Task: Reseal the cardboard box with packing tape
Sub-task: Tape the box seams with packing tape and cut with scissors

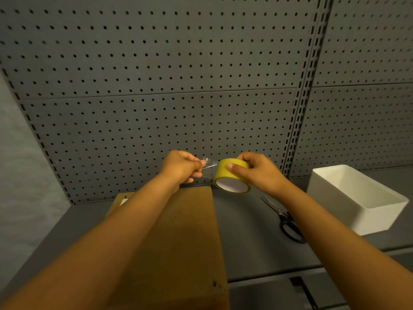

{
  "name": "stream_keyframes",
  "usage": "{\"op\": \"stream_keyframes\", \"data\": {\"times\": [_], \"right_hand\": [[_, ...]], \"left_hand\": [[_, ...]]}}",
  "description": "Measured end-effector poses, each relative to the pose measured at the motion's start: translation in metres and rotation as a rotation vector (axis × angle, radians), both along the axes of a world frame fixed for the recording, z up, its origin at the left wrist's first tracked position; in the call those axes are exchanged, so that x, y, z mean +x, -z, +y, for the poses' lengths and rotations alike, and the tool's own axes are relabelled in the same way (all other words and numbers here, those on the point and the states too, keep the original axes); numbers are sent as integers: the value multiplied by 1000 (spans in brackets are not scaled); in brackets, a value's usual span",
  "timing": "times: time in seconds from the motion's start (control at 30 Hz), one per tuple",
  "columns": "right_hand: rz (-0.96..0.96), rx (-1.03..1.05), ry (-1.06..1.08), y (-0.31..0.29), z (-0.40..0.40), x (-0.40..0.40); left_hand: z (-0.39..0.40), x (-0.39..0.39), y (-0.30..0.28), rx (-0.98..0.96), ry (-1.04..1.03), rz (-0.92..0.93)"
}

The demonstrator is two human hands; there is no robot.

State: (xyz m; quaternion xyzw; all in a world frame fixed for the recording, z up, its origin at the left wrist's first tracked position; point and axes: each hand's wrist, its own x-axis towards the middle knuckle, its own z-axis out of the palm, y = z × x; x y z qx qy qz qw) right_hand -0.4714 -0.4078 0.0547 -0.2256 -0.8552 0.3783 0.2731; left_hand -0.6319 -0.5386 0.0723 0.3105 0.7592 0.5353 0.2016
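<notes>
Above the cardboard box (176, 238), the right hand (257, 171) grips the tape roll (231, 176); the left hand (183, 166) pinches its free end (209, 167). That thin, clingy film probably curls easily, so hold it taut by the edge.

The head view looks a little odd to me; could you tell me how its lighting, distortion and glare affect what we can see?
Head view: dim, warm light; wide-angle bending bows the pegboard seams; the clear tape strip between left hand and yellow tape roll shows only as faint glints; the forearms hide much of the cardboard box.
</notes>
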Motion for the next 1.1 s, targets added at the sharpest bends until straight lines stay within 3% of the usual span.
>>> {"op": "stream_keyframes", "data": {"times": [0.43,1.1], "right_hand": [[-136,-74,-26,19,11,-13],[-188,-62,14,40,23,-27]], "left_hand": [[-2,-10,30,-230,23,-60],[9,-16,46,-454,91,171]]}}
